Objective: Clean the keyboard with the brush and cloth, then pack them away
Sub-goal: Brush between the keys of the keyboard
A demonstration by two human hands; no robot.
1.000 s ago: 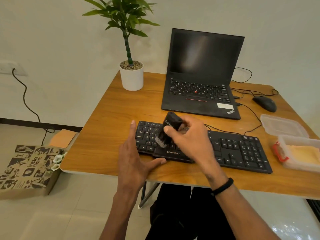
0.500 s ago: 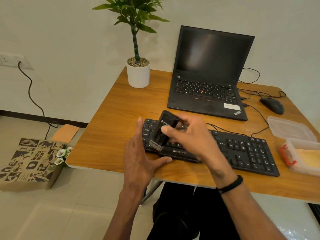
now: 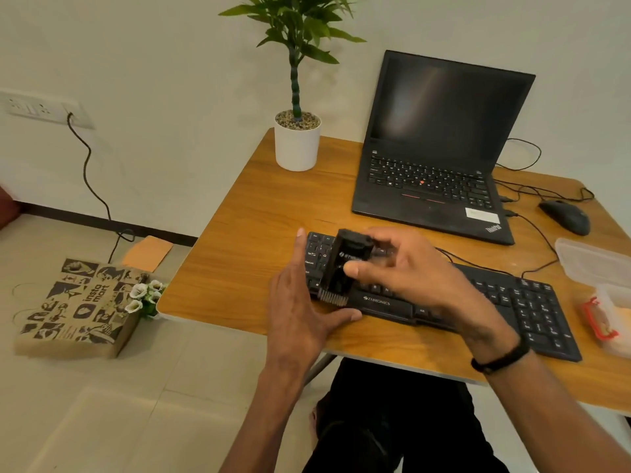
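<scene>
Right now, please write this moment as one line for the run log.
step: brushing | right hand: holds brush | left hand: steadies keyboard left end

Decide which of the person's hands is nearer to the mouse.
Right. The right hand holds the brush over the keyboard, closer to the mouse; the left hand rests at the keyboard's far end.

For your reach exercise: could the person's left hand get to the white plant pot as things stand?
Probably yes. The left hand lies flat at the keyboard's left end, holding nothing, and only bare table lies between it and the plant pot.
</scene>
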